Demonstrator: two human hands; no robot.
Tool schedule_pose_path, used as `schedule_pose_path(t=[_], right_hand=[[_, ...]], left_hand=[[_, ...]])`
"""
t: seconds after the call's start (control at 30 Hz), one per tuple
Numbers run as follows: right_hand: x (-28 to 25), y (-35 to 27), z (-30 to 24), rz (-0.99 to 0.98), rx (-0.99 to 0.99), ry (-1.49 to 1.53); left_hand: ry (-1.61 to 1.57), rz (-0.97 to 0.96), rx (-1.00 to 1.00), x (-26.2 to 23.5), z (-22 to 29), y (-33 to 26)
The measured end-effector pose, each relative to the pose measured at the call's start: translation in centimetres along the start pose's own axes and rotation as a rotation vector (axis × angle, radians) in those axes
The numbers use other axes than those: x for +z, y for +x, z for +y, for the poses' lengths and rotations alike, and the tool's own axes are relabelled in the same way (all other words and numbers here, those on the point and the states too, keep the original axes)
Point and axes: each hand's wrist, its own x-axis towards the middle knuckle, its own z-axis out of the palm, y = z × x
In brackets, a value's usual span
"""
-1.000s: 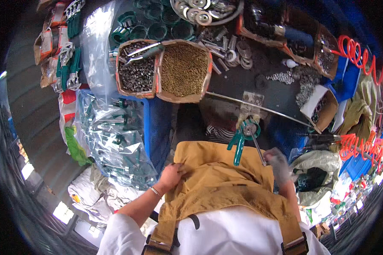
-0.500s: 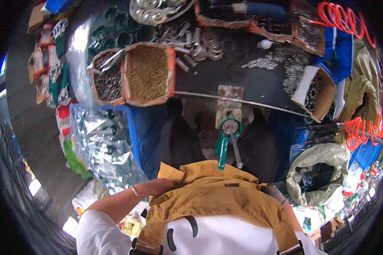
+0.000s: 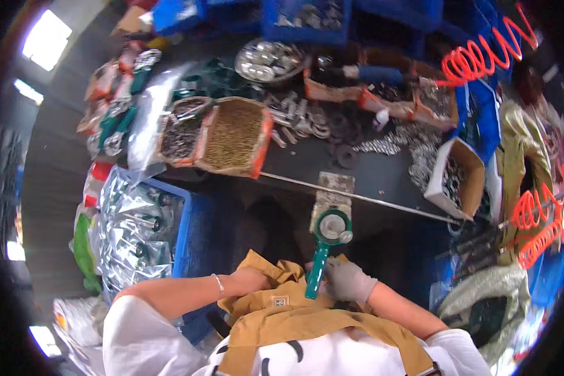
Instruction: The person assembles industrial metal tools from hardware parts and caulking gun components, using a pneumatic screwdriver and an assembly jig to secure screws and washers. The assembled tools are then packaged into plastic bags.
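So our green-handled tool (image 3: pixel 318 266) sat in front of us, just off the bench edge, its round head away from us and the handle pointing back at our lap, lower end drifting a bit left. Our gloved right hand (image 3: pixel 349 281) was clearly the nearer one: the lower handle lay immediately to its left, overlapping it in view. Fingers were partly hidden there, so we couldn't tell if they were clamped on anything or even touching the handle. Our bare left hand (image 3: pixel 252 282) was farther left, at the folds of the tan apron (image 3: pixel 310 323), fingers out of sight, so no call on its grip either.

Going outward, a metal plate (image 3: pixel 336 182) sat beyond the head, a long thin rod (image 3: pixel 382 207) ran along the bench edge, and a carton of brass-coloured bits (image 3: pixel 235 135) stood up to the left.

Versus half a second earlier, our right hand had come in from the apron's right side to beside the handle. Our left had stayed by the apron.
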Motion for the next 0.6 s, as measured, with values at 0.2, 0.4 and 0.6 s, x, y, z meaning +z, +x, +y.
schedule_pose_path(t=[0.2, 0.4, 0.6], right_hand=[[-1.4, -0.5, -1.5, -0.101, 0.126, 0.32], [-3.4, -6.6, -7.0, 0.468, -0.12, 0.228], [-9.1, -15.9, -17.9, 0.883, -0.996, 0.774]], left_hand=[[0.009, 0.134, 0.045, 6.1, -3.2, 5.5], [0.162, 0.216, 0.278, 9.3, -6.3, 6.1], [0.161, 0.035, 0.141, 8.5, -5.8, 8.1]])
